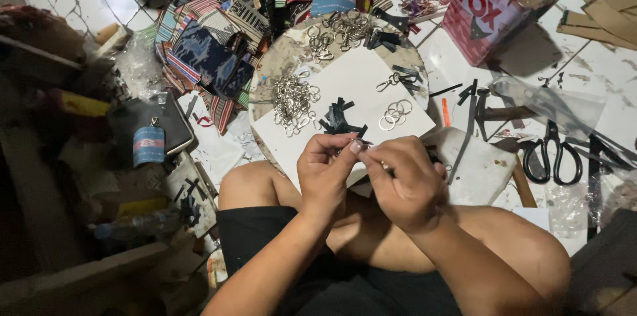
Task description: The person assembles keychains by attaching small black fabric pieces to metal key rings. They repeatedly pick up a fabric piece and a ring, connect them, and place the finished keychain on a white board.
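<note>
a small dark piece, mostly hidden, is pinched between left hand (323, 173) and right hand (405, 180), above white board (355, 80) with black strips (340, 120).

Your left hand (323, 173) and right hand (406, 183) are bare, no gloves, rings or sleeves; you wear black shorts (265, 236), knees uncovered.

There are two hands, a left hand (323, 173) and a right hand (406, 180). One white board (352, 80) lies on the round table. One pair of scissors (552, 155) lies on the floor. One red tin can (479, 14) stands near the top. One small striped pouch (148, 145) lies on the left. About four loose rings (395, 114) sit together on the board, though they overlap. The silver clips (294, 102) and black strips (340, 120) are piled too thick to count.
</note>
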